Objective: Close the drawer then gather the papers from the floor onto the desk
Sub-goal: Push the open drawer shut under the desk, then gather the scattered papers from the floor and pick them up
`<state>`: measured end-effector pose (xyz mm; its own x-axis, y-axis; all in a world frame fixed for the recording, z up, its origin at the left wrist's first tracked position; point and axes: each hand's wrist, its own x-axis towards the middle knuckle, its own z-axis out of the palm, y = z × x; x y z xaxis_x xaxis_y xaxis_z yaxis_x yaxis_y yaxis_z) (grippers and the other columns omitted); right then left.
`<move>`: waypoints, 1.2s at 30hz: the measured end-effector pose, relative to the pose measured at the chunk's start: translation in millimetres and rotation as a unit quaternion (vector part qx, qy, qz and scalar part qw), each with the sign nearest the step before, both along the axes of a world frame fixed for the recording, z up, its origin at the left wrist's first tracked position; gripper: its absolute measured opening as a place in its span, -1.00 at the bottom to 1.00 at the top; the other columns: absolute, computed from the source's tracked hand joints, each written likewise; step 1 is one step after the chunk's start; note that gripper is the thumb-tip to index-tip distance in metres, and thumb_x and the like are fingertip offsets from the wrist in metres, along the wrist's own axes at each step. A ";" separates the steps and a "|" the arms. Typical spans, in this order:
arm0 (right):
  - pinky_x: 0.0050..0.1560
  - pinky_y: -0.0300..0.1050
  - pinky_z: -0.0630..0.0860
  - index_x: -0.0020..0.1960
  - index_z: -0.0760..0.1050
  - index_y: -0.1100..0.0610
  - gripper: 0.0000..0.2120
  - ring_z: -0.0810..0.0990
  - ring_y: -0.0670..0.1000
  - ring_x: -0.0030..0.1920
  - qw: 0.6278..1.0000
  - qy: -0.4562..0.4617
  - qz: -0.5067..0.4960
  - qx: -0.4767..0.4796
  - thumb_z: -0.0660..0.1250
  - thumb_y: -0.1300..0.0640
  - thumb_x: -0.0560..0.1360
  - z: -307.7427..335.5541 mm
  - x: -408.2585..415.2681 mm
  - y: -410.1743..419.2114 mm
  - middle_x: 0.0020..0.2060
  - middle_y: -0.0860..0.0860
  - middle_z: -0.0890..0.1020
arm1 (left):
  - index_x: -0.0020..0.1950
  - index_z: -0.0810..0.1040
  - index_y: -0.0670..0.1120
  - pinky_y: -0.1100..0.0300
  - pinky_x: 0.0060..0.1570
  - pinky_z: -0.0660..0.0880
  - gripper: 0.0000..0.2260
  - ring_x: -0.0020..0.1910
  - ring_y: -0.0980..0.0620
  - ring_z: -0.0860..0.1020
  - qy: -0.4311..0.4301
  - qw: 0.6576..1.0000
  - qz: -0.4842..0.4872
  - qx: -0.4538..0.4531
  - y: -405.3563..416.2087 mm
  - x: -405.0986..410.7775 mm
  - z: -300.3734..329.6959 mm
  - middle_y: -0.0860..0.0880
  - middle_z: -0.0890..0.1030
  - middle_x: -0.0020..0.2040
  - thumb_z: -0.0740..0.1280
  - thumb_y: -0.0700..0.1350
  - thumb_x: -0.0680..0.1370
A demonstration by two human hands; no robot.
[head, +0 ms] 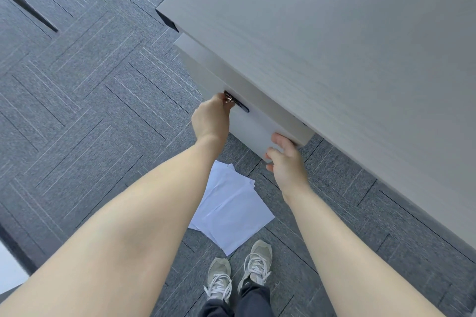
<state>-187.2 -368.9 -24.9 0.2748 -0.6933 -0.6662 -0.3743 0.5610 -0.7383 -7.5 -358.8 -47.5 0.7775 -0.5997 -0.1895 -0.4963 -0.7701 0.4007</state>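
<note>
A white drawer sticks out from the cabinet under the pale wood-grain desk. My left hand is closed at the drawer's upper front edge, next to a dark handle slot with a small metal key. My right hand presses on the drawer's lower right corner, with the thumb and fingers wrapped over the corner. Several white papers lie overlapping on the grey carpet just below the drawer, between my forearms and in front of my shoes.
My grey sneakers stand on the carpet right behind the papers. Dark thin chair legs cross the floor at the top left. A white object's corner shows at the lower left edge.
</note>
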 end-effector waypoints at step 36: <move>-0.27 -0.10 0.46 0.27 0.38 0.12 -0.61 0.49 0.06 -0.23 0.938 0.267 -0.133 0.177 0.36 0.18 0.48 -447.3 -36.8 270.8 -0.15 0.04 0.50 | 0.26 0.55 -0.26 -0.10 0.23 0.50 -0.61 0.22 -0.22 0.55 0.358 0.918 0.114 0.130 321.5 122.6 -425.1 -0.22 0.57 0.26 0.36 -0.02 0.54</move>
<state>-224.0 -98.1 -472.1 -0.3148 -0.3988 -0.8613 -0.4504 0.8615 -0.2343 115.1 -37.3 -472.6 0.4980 -0.2985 -0.8142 0.0079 -0.9373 0.3485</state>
